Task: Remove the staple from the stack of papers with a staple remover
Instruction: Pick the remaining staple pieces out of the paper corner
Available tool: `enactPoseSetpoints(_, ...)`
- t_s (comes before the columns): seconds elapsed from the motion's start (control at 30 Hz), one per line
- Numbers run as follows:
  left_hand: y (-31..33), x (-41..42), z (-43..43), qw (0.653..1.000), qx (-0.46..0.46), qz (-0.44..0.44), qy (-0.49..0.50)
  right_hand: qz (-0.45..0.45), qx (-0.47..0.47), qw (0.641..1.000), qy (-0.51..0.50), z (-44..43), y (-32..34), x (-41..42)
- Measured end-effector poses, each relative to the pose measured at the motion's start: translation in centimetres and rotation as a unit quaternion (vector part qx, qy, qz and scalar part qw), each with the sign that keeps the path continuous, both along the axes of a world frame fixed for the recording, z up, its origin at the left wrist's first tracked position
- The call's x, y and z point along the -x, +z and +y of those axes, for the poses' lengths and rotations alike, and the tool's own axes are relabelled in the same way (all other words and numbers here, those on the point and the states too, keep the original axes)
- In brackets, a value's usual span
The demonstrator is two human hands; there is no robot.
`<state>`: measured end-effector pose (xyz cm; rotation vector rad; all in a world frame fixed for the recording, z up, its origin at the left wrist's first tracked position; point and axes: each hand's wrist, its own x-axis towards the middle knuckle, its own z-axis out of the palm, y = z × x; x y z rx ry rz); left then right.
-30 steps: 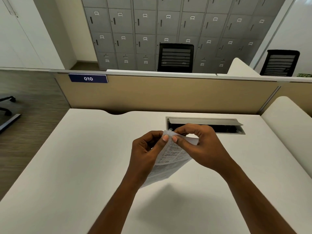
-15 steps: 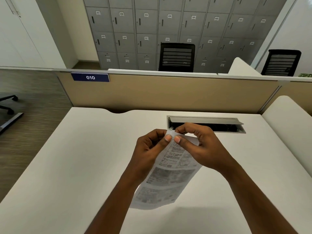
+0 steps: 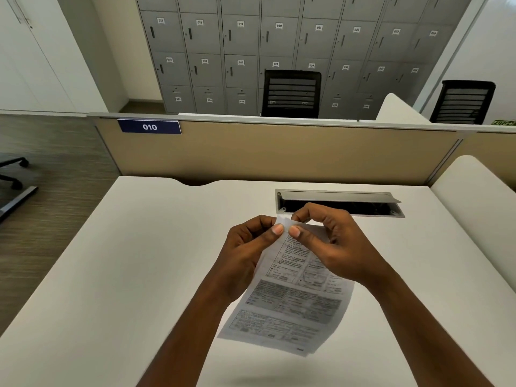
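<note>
A stack of printed papers (image 3: 290, 305) hangs above the white desk (image 3: 125, 261), held by its top corner. My left hand (image 3: 245, 252) pinches that corner from the left with thumb and fingers. My right hand (image 3: 332, 241) pinches the same corner from the right, thumb tip close to the left thumb. The corner is folded up between the two thumbs. No staple remover is in view, and the staple itself is too small to tell.
An open grey cable tray (image 3: 339, 203) is set into the desk just behind my hands. A beige partition (image 3: 279, 152) with a "010" label closes the far edge. Black chairs and grey lockers stand beyond it.
The papers have swung down and forward, so the printed page now faces the camera and hangs longer. Both hands keep pinching the top corner in about the same place.
</note>
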<state>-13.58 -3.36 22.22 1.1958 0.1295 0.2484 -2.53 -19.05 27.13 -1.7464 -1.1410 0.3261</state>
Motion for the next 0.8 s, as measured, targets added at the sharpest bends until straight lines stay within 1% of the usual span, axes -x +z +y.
enactPoseSetpoints(0.17, 0.4, 0.4, -0.2, 0.999, 0.050, 0.005, -0.022, 0.008, -0.008, 1.000, 0.007, -0.2, 0.2, 0.5)
enactPoseSetpoints(0.27, 0.4, 0.6, -0.2, 0.998, 0.056, 0.005, -0.029, -0.002, -0.014, 1.000, 0.010, -0.1, 0.1, 0.7)
enactPoseSetpoints(0.37, 0.2, 1.0, 0.0, 0.999, 0.042, 0.007, -0.013, -0.011, -0.008, 1.000, 0.007, 0.1, 0.0, 0.8)
enactPoseSetpoints(0.5, 0.0, 1.5, 0.1, 0.999, -0.017, -0.006, 0.037, -0.042, -0.009, 0.999, -0.010, 0.4, -0.1, 1.1)
enactPoseSetpoints(0.57, 0.1, 1.7, 0.0, 0.996, -0.044, -0.012, 0.071, -0.099, -0.008, 0.994, -0.035, 0.6, -0.2, 1.3)
enactPoseSetpoints(0.6, 0.2, 1.8, -0.1, 0.995, -0.052, -0.013, 0.087, -0.153, -0.006, 0.986, -0.064, 0.7, -0.5, 1.4)
enactPoseSetpoints(0.63, 0.3, 1.8, -0.1, 0.993, -0.060, -0.013, 0.102, -0.222, -0.007, 0.970, -0.102, 0.8, -0.8, 1.6)
enactPoseSetpoints(0.7, 0.6, 2.0, -0.2, 0.988, -0.084, -0.011, 0.132, -0.359, -0.022, 0.918, -0.167, 0.9, -1.4, 2.1)
enactPoseSetpoints(0.73, 0.7, 2.1, -0.2, 0.985, -0.094, -0.011, 0.143, -0.405, -0.033, 0.896, -0.177, 1.0, -1.6, 2.3)
enactPoseSetpoints(0.8, 0.7, 2.3, -0.2, 0.981, -0.114, -0.012, 0.156, -0.453, -0.046, 0.873, -0.173, 1.2, -1.9, 2.8)
